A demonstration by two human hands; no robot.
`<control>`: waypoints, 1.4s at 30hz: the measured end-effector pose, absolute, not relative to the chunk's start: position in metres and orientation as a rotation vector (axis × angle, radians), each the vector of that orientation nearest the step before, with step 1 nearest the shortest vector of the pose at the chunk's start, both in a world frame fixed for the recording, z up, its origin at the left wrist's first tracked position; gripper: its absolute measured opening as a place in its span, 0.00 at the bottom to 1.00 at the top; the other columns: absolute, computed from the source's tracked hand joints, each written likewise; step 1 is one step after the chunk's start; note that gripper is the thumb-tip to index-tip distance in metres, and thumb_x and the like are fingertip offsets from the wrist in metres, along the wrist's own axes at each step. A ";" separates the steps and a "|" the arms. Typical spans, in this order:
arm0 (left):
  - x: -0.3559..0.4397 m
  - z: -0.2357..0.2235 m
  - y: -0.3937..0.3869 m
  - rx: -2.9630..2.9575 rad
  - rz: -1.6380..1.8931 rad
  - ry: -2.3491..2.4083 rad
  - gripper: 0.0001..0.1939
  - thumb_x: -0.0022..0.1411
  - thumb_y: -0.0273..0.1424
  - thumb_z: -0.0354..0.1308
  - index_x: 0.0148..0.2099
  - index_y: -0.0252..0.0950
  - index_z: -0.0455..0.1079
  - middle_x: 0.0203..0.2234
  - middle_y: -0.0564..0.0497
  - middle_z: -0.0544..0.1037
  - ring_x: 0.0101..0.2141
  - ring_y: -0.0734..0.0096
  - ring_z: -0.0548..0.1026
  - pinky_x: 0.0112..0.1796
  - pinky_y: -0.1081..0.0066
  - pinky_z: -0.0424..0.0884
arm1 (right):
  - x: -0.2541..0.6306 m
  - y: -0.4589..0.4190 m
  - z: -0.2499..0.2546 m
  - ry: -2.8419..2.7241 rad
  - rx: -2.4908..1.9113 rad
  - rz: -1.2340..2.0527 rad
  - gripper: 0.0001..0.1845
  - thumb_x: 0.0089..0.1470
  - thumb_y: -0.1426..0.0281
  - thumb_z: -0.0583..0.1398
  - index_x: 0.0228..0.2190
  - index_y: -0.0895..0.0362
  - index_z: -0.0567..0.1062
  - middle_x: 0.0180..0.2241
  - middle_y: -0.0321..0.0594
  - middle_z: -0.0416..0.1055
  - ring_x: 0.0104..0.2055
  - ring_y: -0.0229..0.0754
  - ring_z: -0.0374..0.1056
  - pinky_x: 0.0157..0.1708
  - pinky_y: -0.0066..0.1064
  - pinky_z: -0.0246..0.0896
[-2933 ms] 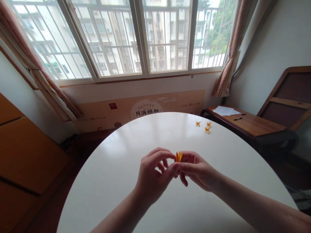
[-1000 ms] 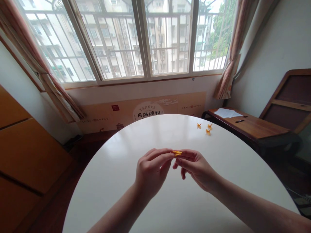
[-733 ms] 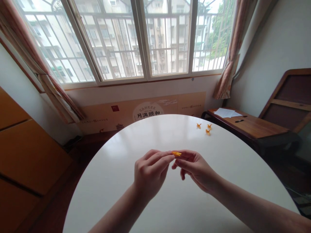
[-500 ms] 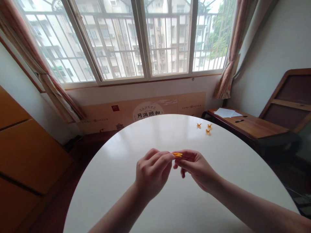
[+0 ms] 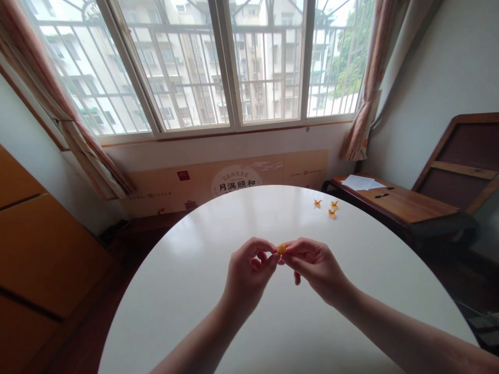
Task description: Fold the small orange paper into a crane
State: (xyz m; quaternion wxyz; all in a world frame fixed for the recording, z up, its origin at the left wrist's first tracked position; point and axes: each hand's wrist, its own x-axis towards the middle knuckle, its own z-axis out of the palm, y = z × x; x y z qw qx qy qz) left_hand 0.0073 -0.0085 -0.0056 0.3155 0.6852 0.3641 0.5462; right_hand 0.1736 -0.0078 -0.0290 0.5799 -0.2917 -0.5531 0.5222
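A small folded piece of yellow-orange paper (image 5: 281, 249) is pinched between the fingertips of both hands above the white table. My left hand (image 5: 251, 270) grips its left side with thumb and forefinger, the other fingers curled in. From the right, my right hand (image 5: 314, 265) holds it between thumb and fingers, which cover much of it. Farther back on the table stand three small orange paper cranes: one on the left (image 5: 317, 203), one on the right (image 5: 334, 205) and one in front (image 5: 332, 213).
The round white table (image 5: 187, 311) fills the middle. A wooden side table (image 5: 413, 202) at the right bears white sheets (image 5: 362, 182) and a dark pen (image 5: 382, 196). Behind it leans a wooden-framed panel (image 5: 463, 156). An orange cabinet (image 5: 39, 254) stands at the left; a barred window (image 5: 195, 78) is ahead.
My left hand has turned and shifted slightly right, its fingers now in a tighter pinch. The yellow-orange paper shows a rounder, shorter shape than before. The view has shifted slightly.
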 end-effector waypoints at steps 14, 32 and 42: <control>0.008 -0.006 -0.008 1.843 1.475 1.041 0.04 0.57 0.28 0.64 0.32 0.35 0.72 0.24 0.53 0.77 0.20 0.79 0.68 0.21 0.79 0.65 | 0.171 -0.007 -0.026 -1.124 -0.788 1.332 0.25 0.42 0.60 0.74 0.27 0.57 0.65 0.26 0.35 0.71 0.25 0.37 0.69 0.15 0.20 0.58; 0.006 -0.007 -0.006 1.908 1.422 0.995 0.04 0.59 0.26 0.61 0.35 0.37 0.78 0.27 0.50 0.80 0.23 0.75 0.72 0.18 0.80 0.65 | 0.173 -0.003 -0.028 -1.231 -0.816 1.231 0.22 0.42 0.62 0.75 0.26 0.58 0.69 0.25 0.36 0.72 0.24 0.37 0.69 0.16 0.21 0.58; 0.001 -0.003 -0.003 1.999 1.404 0.953 0.06 0.61 0.25 0.61 0.31 0.36 0.78 0.29 0.49 0.81 0.23 0.77 0.71 0.21 0.80 0.64 | 0.177 -0.001 -0.028 -1.282 -0.766 1.270 0.16 0.48 0.62 0.71 0.30 0.58 0.73 0.27 0.38 0.73 0.29 0.38 0.70 0.19 0.21 0.62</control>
